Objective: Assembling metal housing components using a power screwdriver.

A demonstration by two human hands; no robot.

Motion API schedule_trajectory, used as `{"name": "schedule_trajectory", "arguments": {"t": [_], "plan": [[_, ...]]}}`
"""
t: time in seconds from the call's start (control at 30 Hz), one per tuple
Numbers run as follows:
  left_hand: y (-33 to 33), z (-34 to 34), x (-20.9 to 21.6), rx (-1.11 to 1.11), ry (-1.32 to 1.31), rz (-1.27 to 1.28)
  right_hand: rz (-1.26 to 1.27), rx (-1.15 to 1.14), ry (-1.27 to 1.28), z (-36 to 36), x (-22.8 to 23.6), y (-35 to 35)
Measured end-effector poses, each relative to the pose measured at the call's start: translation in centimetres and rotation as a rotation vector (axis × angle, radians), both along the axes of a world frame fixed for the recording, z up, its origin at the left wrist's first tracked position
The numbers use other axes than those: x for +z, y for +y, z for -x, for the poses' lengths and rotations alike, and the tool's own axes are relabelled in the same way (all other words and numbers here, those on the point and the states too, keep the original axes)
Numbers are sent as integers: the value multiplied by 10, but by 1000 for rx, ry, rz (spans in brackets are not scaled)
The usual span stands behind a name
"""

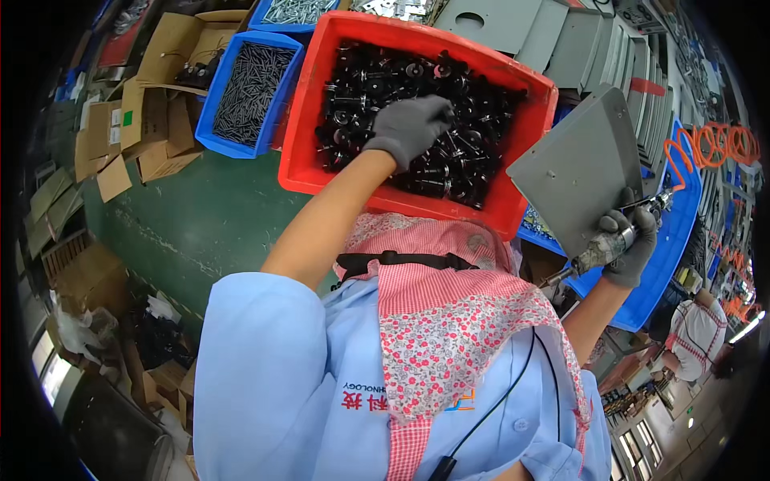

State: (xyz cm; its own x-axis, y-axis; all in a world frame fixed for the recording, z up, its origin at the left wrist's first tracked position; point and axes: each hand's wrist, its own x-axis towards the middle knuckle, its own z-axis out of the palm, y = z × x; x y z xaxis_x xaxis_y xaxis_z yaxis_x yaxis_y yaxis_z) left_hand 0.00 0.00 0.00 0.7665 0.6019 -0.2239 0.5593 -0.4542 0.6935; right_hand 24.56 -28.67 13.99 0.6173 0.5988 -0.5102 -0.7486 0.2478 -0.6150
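While the left hand (409,126) in its grey glove digs into the black parts (449,152) filling the red bin (309,120), fingers curled down among them, the right hand (630,244) sits off to the bin's right, wrapped tight around a pneumatic screwdriver (609,248), just below a grey metal panel (581,168).

A green-painted floor (204,216) carries the clutter here. A red plastic bin (301,120) heaped with black metal fasteners (449,168) sits beside a blue plastic bin (210,120) filled with dark screws (249,80). Flattened and open brown cardboard boxes (136,128) lie scattered along the left, near the blue bin.
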Motion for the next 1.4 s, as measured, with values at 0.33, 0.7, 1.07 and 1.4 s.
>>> {"name": "schedule_trajectory", "arguments": {"t": [0.33,0.7,1.07,1.4], "plan": [[12,12,107,339,-337,1024,33,-34,-40,26,8,33],[-29,-18,107,272,-509,1305,122,-14,-45,34,20,41],[-61,-21,136,212,-420,1402,140,-6,5,41,12,39],[-68,-26,117,132,-261,1427,171,32,29,42,12,27]]}}
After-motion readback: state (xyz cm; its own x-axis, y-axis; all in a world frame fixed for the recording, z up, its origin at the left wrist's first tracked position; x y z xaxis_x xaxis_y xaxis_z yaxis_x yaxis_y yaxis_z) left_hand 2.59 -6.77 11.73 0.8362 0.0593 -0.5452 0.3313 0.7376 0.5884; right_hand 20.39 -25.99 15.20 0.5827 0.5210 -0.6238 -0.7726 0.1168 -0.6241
